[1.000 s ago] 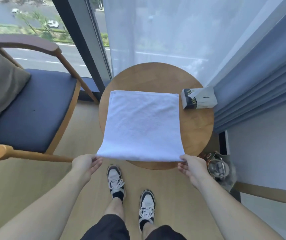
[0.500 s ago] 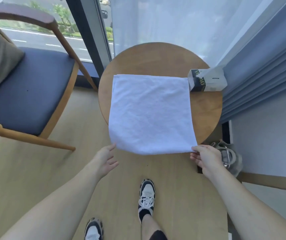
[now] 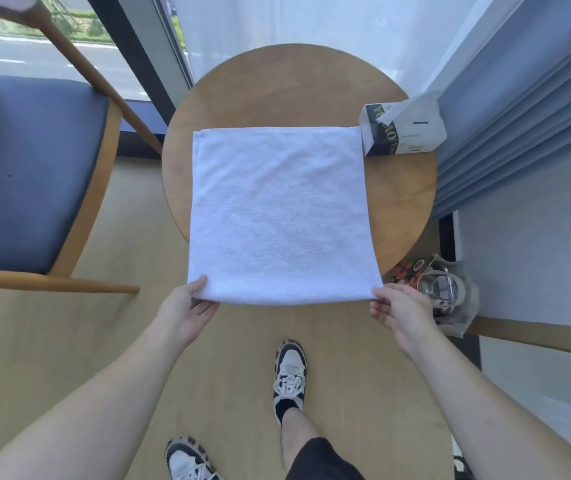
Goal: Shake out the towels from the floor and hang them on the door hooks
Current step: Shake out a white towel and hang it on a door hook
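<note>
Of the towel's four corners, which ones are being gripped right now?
The two near corners of the white towel, overhanging the round table: the left hand pinches one, the right hand the other. The far corners lie free.

A round wooden worktop (image 3: 277,84) stands by the window, a tissue box (image 3: 402,128) at its right edge beside blue curtains (image 3: 526,109). A blue-cushioned wooden armchair (image 3: 31,168) sits left; a clear bag (image 3: 450,299) rests on the floor.

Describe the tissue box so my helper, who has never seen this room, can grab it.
Find the round wooden table by the window. On its right edge, next to the blue curtain, beside the white towel's far corner, sits the tissue box: white with a dark printed end, a tissue sticking up.
</note>
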